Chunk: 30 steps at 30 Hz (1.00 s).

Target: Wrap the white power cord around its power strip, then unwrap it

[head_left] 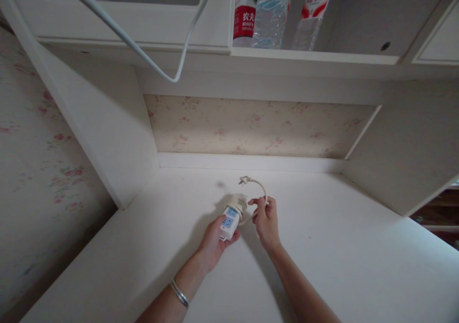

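My left hand grips a small white power strip with blue socket faces, thumb on top and fingers beneath. Off-white cord is wound in several turns around the strip's far end. A free length of that cord runs through my right hand, which pinches it between thumb and fingers. Beyond the right hand the cord curves up and left to its plug, whose prongs point left. Both hands are above the white desktop.
Overhead, a shelf bears several plastic bottles. A thick pale cable loops down in front of the cabinet at the upper left. White side panels flank the desktop, with flowered wallpaper behind.
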### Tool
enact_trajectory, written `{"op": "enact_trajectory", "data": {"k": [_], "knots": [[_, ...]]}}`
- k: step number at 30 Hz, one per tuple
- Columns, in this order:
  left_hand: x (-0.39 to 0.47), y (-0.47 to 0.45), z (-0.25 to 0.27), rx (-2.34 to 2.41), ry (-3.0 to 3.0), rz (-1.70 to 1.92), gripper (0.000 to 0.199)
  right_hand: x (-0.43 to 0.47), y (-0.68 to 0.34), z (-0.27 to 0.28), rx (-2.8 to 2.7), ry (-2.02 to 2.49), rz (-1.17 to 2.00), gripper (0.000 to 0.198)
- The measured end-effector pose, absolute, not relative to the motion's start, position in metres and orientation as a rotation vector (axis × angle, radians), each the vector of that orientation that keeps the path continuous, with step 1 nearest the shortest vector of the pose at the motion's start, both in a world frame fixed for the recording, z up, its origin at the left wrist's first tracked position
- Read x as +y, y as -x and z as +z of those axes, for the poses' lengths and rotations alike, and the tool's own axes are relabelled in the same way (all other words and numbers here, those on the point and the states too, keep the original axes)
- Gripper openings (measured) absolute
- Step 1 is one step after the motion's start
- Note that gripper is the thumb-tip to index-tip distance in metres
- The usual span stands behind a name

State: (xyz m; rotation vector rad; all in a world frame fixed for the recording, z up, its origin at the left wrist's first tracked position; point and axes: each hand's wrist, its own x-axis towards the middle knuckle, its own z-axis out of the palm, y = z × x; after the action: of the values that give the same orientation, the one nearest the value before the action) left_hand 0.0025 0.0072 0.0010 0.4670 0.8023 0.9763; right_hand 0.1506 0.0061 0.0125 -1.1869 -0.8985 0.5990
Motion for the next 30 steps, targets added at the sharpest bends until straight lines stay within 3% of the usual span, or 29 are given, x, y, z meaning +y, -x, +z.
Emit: {"op": "enact_trajectory", "data": {"k": [8, 15, 20, 25, 30], "knots": [[0.021, 0.022, 0.019, 0.75, -0.409, 1.053, 0.018, 0.022, -0.165, -0.003, -0.602, 1.018, 0.716, 0.034], [0.023, 0.038, 0.021, 0.803, -0.752, 0.768, 0.024, 0.026, -0.193, 0.007, -0.385, 0.758, 0.746, 0.036], [0.022, 0.03, 0.018, 0.856, -0.731, 0.977, 0.026, 0.025, -0.212, 0.014, -0.323, 0.69, 0.693, 0.038], [0.026, 0.032, 0.02, 0.811, -0.552, 1.154, 0.02, 0.027, -0.202, 0.006, -0.327, 0.736, 0.834, 0.048], [0.02, 0.031, 0.026, 0.713, -0.48, 1.195, 0.016, 0.023, -0.179, -0.001, -0.442, 0.856, 1.097, 0.031]]}}
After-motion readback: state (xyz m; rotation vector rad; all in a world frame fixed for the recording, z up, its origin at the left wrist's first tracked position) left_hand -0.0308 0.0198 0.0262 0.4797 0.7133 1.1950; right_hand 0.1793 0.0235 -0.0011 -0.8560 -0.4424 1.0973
